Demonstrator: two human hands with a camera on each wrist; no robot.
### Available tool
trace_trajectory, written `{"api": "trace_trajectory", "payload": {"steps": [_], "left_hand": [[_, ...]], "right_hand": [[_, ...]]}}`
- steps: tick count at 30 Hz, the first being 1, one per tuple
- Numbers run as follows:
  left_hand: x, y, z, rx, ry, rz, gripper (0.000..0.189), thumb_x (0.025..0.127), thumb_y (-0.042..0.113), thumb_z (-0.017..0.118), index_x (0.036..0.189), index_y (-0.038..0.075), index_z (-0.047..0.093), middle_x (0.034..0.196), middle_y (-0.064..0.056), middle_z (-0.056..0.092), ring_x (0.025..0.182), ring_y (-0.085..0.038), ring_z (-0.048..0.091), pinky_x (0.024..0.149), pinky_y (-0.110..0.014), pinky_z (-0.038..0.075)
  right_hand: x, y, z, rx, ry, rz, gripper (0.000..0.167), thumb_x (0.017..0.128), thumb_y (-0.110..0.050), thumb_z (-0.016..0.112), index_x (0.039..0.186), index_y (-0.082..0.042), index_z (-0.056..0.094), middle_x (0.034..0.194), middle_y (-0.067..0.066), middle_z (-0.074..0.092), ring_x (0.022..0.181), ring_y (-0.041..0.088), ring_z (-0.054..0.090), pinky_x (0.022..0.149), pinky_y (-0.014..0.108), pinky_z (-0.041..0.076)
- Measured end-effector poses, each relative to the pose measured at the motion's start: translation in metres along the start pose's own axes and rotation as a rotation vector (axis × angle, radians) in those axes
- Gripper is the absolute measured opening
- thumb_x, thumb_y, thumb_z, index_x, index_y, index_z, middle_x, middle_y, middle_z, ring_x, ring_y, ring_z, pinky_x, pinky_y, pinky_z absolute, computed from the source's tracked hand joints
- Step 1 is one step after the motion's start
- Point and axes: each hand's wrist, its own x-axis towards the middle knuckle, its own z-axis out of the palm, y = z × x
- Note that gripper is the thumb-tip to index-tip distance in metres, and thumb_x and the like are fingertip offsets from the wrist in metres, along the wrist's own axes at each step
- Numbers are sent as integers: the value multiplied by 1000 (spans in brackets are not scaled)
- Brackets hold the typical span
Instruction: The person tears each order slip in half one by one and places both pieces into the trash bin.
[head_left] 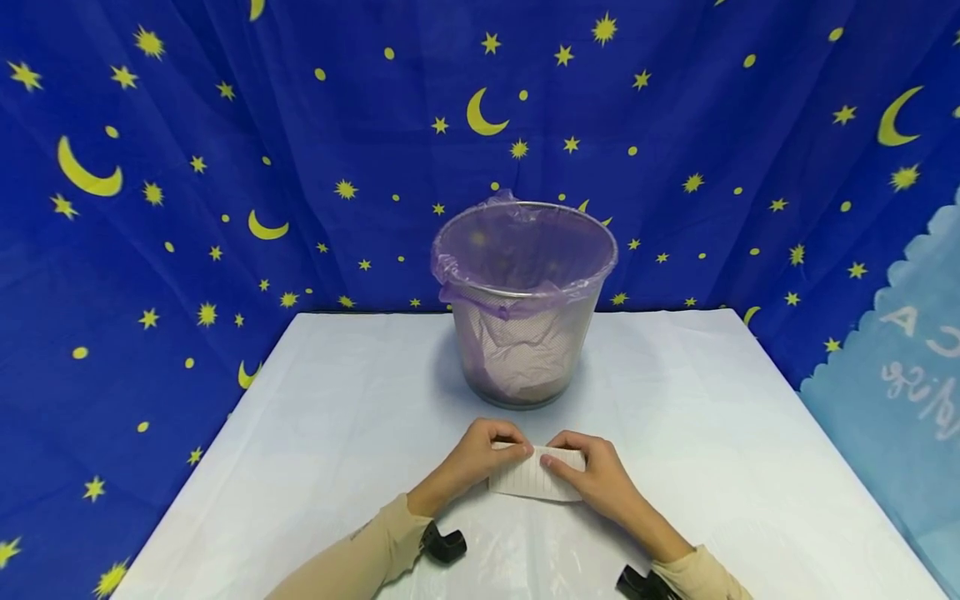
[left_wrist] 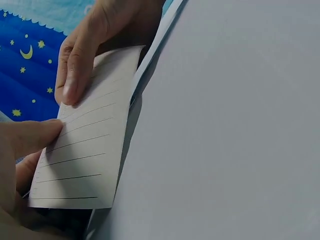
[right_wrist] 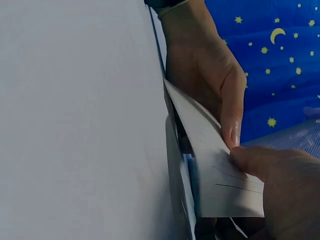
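Note:
A small lined sheet of paper (head_left: pixel 534 478) is held between both hands, just above the table at its near middle. My left hand (head_left: pixel 483 454) pinches its upper edge, thumb on the lined face. My right hand (head_left: pixel 596 475) pinches the same edge a little to the right, its thumb close to the left one. From the left wrist, the paper (left_wrist: pixel 85 145) slants with its ruled lines showing. The right wrist view has the paper (right_wrist: pixel 200 135) bowed along its length. Whether it has more than one layer I cannot tell.
Beyond the hands stands a wire mesh wastebasket (head_left: pixel 525 350), lined with a purple plastic bag (head_left: pixel 450 271) folded over the rim. A white cover lies on the table (head_left: pixel 337 400). Blue curtains (head_left: pixel 375 108) with moons and stars hang behind and at the sides.

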Motion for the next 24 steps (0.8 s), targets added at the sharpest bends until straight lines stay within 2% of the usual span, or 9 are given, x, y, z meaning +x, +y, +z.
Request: {"api": "trace_trajectory", "payload": {"steps": [6,10,18,24], "left_hand": [[0,1,2,77,-25,51,9,95,18,79,92,11,82,93,-2,79,91,-6,70,90,-25,53],[1,3,3,83,-42,77,9,95,20,80,91,12,81,91,-1,79,91,-6,70,91,-27,54],[-1,3,2,99,-50,99,10,93,15,81,91,6,81,91,-8,80,87,-4,70,91,-28,54],[3,14,-4,82,-37,140,8,94,12,80,93,4,81,92,-10,80,88,-4,70,90,-27,56]], "right_hand": [[0,2,0,12,-66,-83,5,99,-30,76,95,-29,77,93,-15,77,91,5,71,93,32,57],[0,3,2,7,-63,-113,5,99,-28,76,94,-30,77,93,-16,77,96,5,73,101,41,57],[-2,0,6,7,-44,-87,9,97,-31,79,93,-22,77,90,-14,77,95,5,73,96,36,59],[7,-13,-3,-46,-15,-158,12,96,-28,80,92,-17,77,88,-15,76,90,6,73,85,32,62]]}}
